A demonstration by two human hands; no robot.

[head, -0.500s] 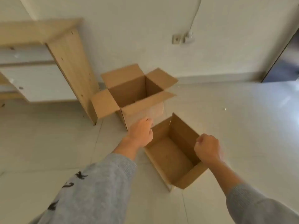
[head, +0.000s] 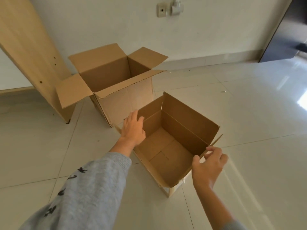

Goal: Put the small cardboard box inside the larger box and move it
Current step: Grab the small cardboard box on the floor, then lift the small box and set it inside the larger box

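Note:
The small cardboard box (head: 187, 127) stands open-topped on the tiled floor, empty, its flaps upright. Just behind it to the left stands the larger box (head: 123, 100), also empty, with its flaps spread outward. My left hand (head: 132, 128) lies flat against the outside of the small box's left wall, fingers apart. My right hand (head: 208, 166) is at the small box's near right corner. Its thumb and fingers straddle the rim loosely, with a gap between them.
A light wooden panel (head: 33, 55) leans or stands at the left, touching the larger box's left flap. A white wall with a socket (head: 162, 9) is behind the boxes. A dark doorway (head: 290, 30) is at the far right. Glossy floor tiles extend to the right.
My right hand has gone from a fist on the small box's rim to loose, parted fingers. My left hand has spread flat against the box's side. The view has moved closer.

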